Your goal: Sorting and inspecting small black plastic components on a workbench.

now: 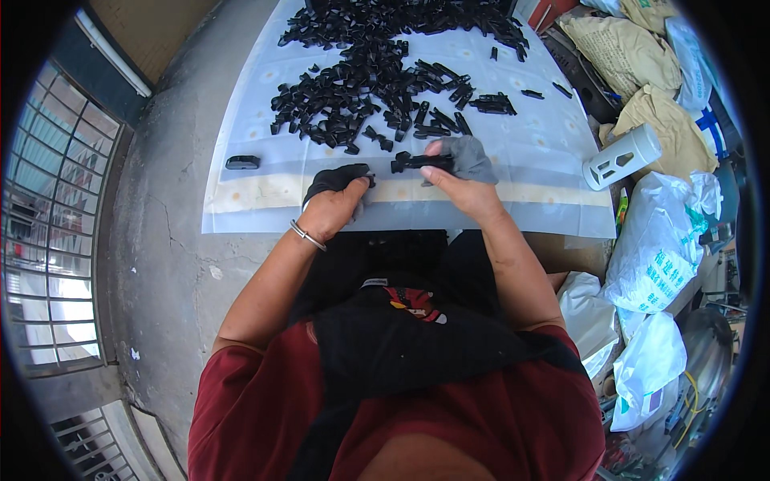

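Note:
My right hand (464,183), its fingers in a grey glove, pinches a short row of black plastic pieces (411,162) above the near part of the table. The row points left, toward my other hand. My left hand (333,207), in a dark glove that leaves the thumb bare, is closed near the table's front edge. Something small and black shows at its fingertips, too hidden to name. Just beyond both hands lies a wide heap of loose black plastic pieces (329,100). One dark, rounded block (243,163) sits apart at the left.
A pale flowered cloth (529,172) covers the table. At its right edge a white cylinder with cut-out slots (622,156) leans outward. Stuffed sacks (626,52) and white plastic bags (654,240) crowd the right side. Grey floor (172,192) and a barred window (60,216) are at left.

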Demonstrator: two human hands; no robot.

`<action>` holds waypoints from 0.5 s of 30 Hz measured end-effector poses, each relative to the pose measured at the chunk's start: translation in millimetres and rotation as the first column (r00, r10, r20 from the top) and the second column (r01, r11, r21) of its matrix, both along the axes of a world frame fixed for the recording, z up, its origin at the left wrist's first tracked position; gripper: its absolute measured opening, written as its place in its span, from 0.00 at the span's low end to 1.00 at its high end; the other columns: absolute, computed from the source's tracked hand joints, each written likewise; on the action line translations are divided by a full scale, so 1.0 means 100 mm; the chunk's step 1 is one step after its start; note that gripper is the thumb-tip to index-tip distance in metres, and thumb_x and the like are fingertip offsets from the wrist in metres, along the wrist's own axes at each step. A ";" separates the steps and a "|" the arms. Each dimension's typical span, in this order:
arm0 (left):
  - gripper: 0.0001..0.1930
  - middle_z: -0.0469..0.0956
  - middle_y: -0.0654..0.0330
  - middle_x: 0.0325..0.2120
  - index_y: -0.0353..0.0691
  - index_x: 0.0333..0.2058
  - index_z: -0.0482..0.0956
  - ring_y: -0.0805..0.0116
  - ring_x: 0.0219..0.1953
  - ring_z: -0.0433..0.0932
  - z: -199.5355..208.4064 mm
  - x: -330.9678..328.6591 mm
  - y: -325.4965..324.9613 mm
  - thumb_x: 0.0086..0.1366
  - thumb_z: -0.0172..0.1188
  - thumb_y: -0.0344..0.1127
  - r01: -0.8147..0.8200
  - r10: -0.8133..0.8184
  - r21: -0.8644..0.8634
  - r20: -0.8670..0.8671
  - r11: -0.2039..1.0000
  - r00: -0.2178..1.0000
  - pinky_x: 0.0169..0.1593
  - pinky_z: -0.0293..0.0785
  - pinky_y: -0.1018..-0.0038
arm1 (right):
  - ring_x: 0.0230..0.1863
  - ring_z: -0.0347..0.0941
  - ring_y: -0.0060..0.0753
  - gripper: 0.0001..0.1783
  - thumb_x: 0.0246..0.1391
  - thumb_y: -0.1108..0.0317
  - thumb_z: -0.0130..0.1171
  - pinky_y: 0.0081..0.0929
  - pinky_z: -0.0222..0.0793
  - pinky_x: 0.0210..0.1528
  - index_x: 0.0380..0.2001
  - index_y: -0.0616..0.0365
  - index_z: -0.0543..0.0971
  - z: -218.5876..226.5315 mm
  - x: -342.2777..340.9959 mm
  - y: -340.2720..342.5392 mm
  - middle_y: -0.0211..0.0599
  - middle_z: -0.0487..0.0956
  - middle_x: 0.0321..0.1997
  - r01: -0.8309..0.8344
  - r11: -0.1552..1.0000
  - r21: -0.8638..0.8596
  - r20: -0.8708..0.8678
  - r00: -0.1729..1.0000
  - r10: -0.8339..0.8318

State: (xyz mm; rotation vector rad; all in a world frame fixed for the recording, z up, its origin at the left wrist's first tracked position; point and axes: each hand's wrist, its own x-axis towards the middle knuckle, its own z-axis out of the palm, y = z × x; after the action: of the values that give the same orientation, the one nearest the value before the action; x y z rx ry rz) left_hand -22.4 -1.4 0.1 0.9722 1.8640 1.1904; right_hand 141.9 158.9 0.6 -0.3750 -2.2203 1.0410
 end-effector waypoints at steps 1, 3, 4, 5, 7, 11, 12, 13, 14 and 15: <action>0.11 0.72 0.64 0.15 0.35 0.30 0.76 0.76 0.15 0.67 0.00 0.02 0.00 0.57 0.52 0.37 0.002 -0.002 -0.002 0.001 1.000 1.000 0.19 0.64 0.78 | 0.33 0.69 0.35 0.12 0.42 0.72 0.59 0.24 0.63 0.36 0.32 0.61 0.71 0.04 -0.04 -0.10 0.41 0.73 0.30 -0.107 0.991 -0.085 0.003 0.994 0.108; 0.11 0.72 0.63 0.17 0.34 0.29 0.76 0.77 0.18 0.68 0.02 0.07 -0.03 0.58 0.49 0.36 -0.009 0.004 0.016 0.290 1.000 0.957 0.20 0.62 0.80 | 0.32 0.70 0.36 0.12 0.43 0.72 0.58 0.25 0.64 0.35 0.33 0.61 0.72 0.16 -0.11 -0.33 0.41 0.74 0.29 -0.133 0.990 0.054 0.035 0.991 0.132; 0.11 0.72 0.63 0.17 0.34 0.29 0.76 0.77 0.18 0.68 -0.03 0.08 -0.04 0.58 0.49 0.36 -0.013 0.008 0.015 0.287 1.000 0.958 0.20 0.62 0.80 | 0.31 0.70 0.37 0.12 0.44 0.71 0.58 0.26 0.64 0.35 0.34 0.61 0.72 0.19 -0.13 -0.41 0.41 0.74 0.29 -0.161 0.968 0.192 0.069 0.986 0.151; 0.13 0.72 0.63 0.16 0.34 0.28 0.76 0.75 0.17 0.68 -0.09 0.08 -0.04 0.59 0.47 0.38 -0.024 0.002 0.068 0.302 0.997 0.953 0.21 0.64 0.77 | 0.33 0.71 0.40 0.12 0.46 0.70 0.56 0.30 0.65 0.37 0.36 0.60 0.73 0.11 -0.16 -0.46 0.41 0.75 0.31 -0.098 0.914 0.393 0.008 0.995 0.104; 0.15 0.72 0.62 0.15 0.35 0.27 0.75 0.74 0.17 0.69 -0.14 0.06 -0.06 0.59 0.44 0.40 -0.038 -0.002 0.119 0.315 0.992 0.949 0.23 0.66 0.75 | 0.35 0.71 0.41 0.13 0.46 0.69 0.56 0.31 0.64 0.38 0.37 0.59 0.73 0.09 -0.11 -0.47 0.41 0.75 0.33 -0.160 0.919 0.359 0.132 0.984 0.120; 0.15 0.71 0.63 0.16 0.34 0.27 0.75 0.74 0.19 0.68 -0.05 0.08 -0.13 0.59 0.44 0.40 0.076 -0.080 0.042 0.120 0.996 0.990 0.25 0.66 0.76 | 0.30 0.72 0.43 0.13 0.43 0.67 0.58 0.34 0.65 0.32 0.35 0.58 0.75 0.09 -0.12 -0.54 0.40 0.76 0.30 -0.114 0.944 0.310 -0.010 0.992 0.124; 0.15 0.72 0.62 0.16 0.34 0.28 0.75 0.75 0.20 0.69 -0.03 0.10 -0.15 0.60 0.44 0.39 0.100 -0.099 -0.010 0.085 0.995 0.991 0.26 0.66 0.76 | 0.30 0.72 0.43 0.13 0.43 0.67 0.58 0.34 0.65 0.32 0.35 0.58 0.75 0.10 -0.12 -0.54 0.40 0.76 0.30 -0.115 0.944 0.310 -0.010 0.992 0.124; 0.15 0.72 0.62 0.16 0.34 0.28 0.75 0.75 0.20 0.69 -0.09 0.09 -0.16 0.60 0.44 0.39 0.100 -0.099 -0.010 0.085 0.995 0.991 0.26 0.66 0.76 | 0.34 0.71 0.43 0.14 0.45 0.65 0.58 0.34 0.63 0.37 0.37 0.59 0.74 0.10 -0.10 -0.53 0.41 0.76 0.33 -0.178 0.928 0.327 0.106 0.983 0.152; 0.16 0.72 0.62 0.17 0.34 0.29 0.75 0.75 0.20 0.69 -0.13 0.08 -0.17 0.62 0.43 0.40 0.203 -0.163 0.151 -0.239 0.967 0.957 0.26 0.66 0.76 | 0.38 0.70 0.43 0.16 0.46 0.64 0.57 0.34 0.62 0.41 0.39 0.59 0.73 0.11 -0.10 -0.52 0.41 0.75 0.37 -0.243 0.910 0.337 0.220 0.960 0.175; 0.17 0.72 0.62 0.17 0.34 0.29 0.75 0.75 0.21 0.69 -0.15 0.08 -0.18 0.63 0.42 0.41 0.344 -0.154 0.266 -0.544 0.901 0.825 0.26 0.66 0.76 | 0.38 0.70 0.43 0.16 0.46 0.64 0.57 0.34 0.62 0.41 0.39 0.59 0.73 0.10 -0.10 -0.54 0.41 0.75 0.37 -0.243 0.909 0.338 0.220 0.960 0.175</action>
State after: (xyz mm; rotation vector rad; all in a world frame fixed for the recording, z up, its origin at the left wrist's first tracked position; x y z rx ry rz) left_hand -14.2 -19.2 -15.3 1.8362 1.8488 1.2011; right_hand 131.4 104.9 10.7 -0.0703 -2.6037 0.6970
